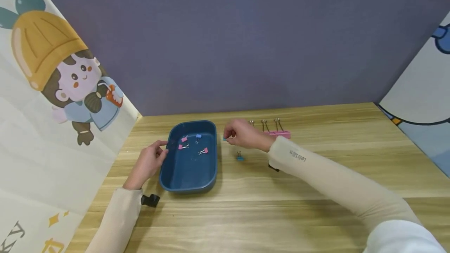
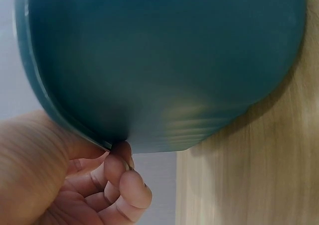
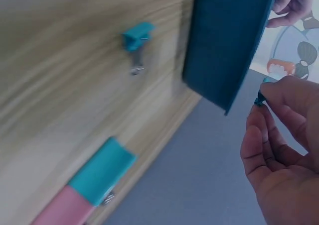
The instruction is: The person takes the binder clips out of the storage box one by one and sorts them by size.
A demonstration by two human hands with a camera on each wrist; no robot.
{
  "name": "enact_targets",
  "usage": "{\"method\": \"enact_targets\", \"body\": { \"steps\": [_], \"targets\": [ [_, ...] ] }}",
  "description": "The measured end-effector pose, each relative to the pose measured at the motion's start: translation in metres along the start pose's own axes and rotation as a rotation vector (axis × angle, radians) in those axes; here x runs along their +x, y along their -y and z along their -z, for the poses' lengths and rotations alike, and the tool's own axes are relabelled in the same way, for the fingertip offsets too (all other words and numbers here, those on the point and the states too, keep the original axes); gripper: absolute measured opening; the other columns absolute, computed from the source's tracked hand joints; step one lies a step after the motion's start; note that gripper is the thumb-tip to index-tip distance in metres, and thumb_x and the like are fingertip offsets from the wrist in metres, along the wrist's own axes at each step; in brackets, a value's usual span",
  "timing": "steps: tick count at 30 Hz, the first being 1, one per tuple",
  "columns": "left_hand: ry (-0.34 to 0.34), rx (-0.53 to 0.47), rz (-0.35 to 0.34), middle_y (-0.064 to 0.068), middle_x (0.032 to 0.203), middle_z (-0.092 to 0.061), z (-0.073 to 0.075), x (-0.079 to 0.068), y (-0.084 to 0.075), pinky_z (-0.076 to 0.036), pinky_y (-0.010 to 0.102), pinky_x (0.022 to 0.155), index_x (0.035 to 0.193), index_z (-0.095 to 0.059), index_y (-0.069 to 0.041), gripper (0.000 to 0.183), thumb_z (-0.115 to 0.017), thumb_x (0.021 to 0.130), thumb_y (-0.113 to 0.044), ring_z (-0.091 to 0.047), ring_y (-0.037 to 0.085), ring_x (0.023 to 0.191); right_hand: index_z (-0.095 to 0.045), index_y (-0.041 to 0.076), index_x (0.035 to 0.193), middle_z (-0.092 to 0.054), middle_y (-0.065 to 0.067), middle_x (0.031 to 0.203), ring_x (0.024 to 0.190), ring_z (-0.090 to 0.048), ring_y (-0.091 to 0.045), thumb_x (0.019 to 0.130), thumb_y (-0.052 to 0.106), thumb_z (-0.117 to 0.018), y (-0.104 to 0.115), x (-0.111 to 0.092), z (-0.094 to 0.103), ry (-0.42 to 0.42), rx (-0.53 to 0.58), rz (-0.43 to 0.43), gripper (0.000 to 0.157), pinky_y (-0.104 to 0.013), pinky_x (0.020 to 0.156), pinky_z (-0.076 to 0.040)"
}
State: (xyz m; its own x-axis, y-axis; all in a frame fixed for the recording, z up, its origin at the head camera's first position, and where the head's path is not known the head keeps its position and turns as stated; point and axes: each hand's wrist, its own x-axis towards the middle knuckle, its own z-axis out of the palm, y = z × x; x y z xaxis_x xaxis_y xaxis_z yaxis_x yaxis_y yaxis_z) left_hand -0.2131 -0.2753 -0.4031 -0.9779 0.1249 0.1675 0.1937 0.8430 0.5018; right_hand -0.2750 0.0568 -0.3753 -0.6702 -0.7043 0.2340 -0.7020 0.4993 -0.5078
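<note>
My left hand (image 1: pixel 149 163) pinches the left rim of a dark blue plastic tray (image 1: pixel 188 175); in the left wrist view its thumb and fingertips meet at the tray's edge. Between thumb and fingertips, my right hand (image 1: pixel 244 134) holds a small teal binder clip (image 3: pixel 260 98), just right of the tray and above the table. Inside the tray lie three small pink binder clips, one of them near the right wall (image 1: pixel 205 150), and a small blue binder clip (image 1: pixel 198 136). Another small teal binder clip (image 1: pixel 240 158) rests on the table below my right hand.
Behind my right wrist stands a row of large binder clips, with a pink one (image 1: pixel 281 134) at its right and a teal one (image 3: pixel 102 172) partly hidden in the head view. A grey-blue panel (image 1: pixel 246 42) rises at the table's back edge, and a printed sheet (image 1: pixel 45 159) hangs left.
</note>
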Motion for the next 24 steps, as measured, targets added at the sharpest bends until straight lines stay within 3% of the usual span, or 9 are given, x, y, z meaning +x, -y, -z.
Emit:
{"method": "enact_targets", "body": {
  "steps": [13, 24],
  "targets": [
    [-0.005, 0.001, -0.009, 0.004, 0.068, -0.055, 0.0, -0.001, 0.003, -0.041, 0.028, 0.047, 0.121, -0.056, 0.005, 0.03, -0.058, 0.094, -0.008, -0.048, 0.015, 0.053, -0.072, 0.009, 0.084, -0.064, 0.005, 0.081, 0.072, -0.058, -0.008, 0.081, 0.001, -0.07, -0.021, -0.04, -0.01, 0.018, -0.029, -0.029, 0.008, -0.023, 0.065, -0.048],
    [-0.008, -0.006, -0.024, 0.004, 0.068, -0.056, 0.001, -0.002, 0.0, -0.041, 0.028, 0.048, 0.12, -0.056, 0.006, 0.03, -0.058, 0.093, -0.007, -0.049, 0.016, 0.054, -0.071, 0.008, 0.081, -0.063, 0.005, 0.077, 0.069, -0.055, -0.006, 0.079, -0.001, -0.072, -0.039, -0.067, -0.028, 0.029, 0.024, -0.043, 0.01, -0.023, 0.062, -0.048]
  ]
}}
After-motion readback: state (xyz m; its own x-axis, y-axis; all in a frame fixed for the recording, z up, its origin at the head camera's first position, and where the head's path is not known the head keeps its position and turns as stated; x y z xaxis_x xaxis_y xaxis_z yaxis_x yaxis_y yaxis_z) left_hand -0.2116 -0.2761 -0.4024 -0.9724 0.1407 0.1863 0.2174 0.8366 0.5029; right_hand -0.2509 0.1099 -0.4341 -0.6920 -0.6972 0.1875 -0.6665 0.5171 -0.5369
